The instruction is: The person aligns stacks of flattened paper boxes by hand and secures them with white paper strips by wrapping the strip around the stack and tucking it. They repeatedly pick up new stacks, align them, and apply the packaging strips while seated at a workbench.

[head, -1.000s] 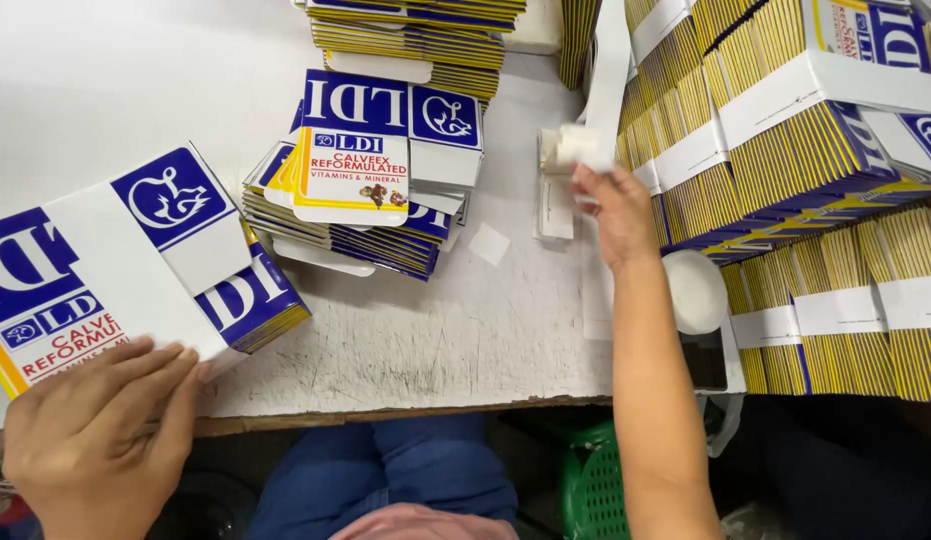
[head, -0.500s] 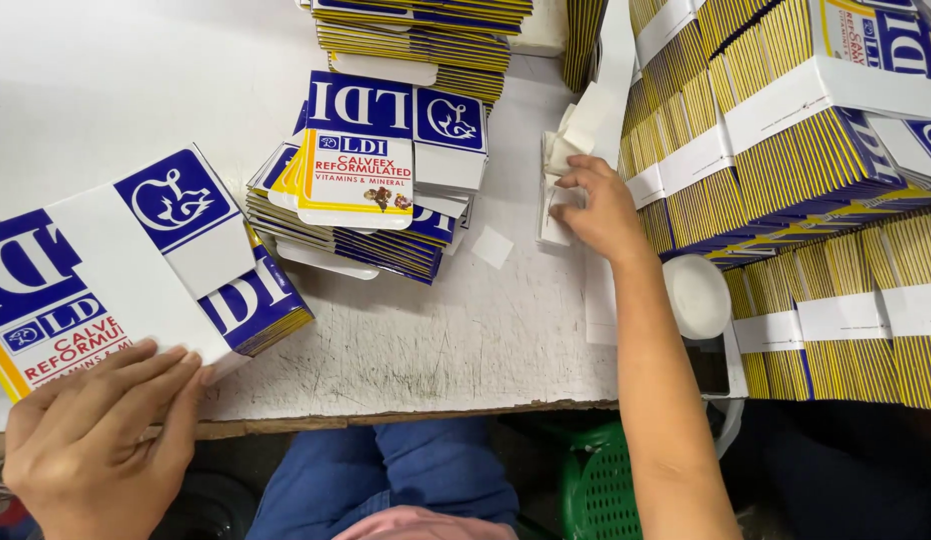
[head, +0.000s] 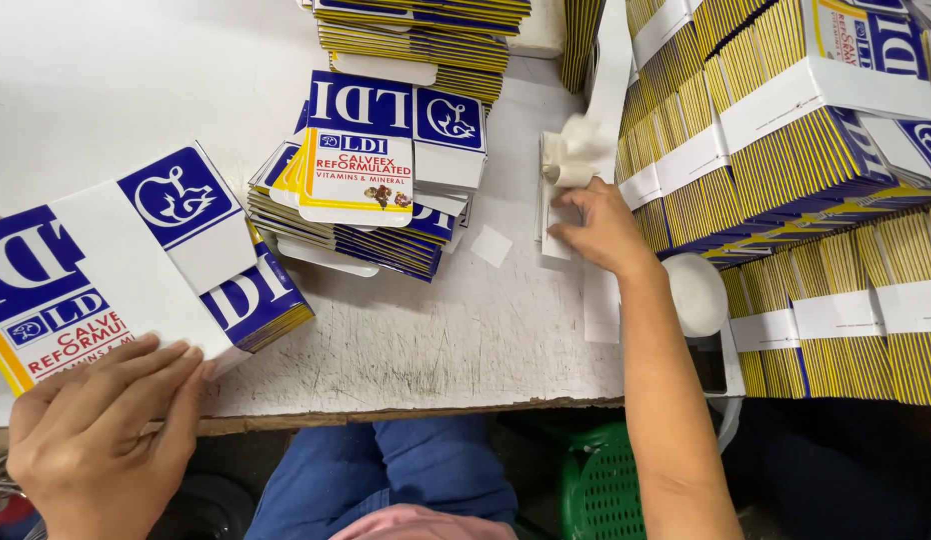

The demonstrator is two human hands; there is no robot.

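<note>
While the right hand [head: 604, 228] reaches across the table, its fingers rest flat on a small stack of white paper strips [head: 554, 205], and they are pressing down on it, not closed around it. Just above the fingers a crumpled white wad [head: 578, 150] lies on the same strips; I cannot tell if the hand touches it. The left hand [head: 96, 430] is at the near edge of the table, fingers spread and laid on the lower corner of a flat carton blank [head: 106, 270], which is white, blue and yellow; it holds the blank down with an open palm, not a clenched grip. This blank lies on top of a low pile of the same blanks [head: 271, 305].

Between the two hands stands another pile of flat cartons [head: 371, 185], fanned out, with a small white paper square [head: 491, 245] beside it. To the right of the strips, many banded bundles of yellow and blue cartons [head: 786, 150] are stacked close together. A round white lid [head: 698, 293] sits just beside the right forearm. The white table [head: 436, 340] has a worn front edge.
</note>
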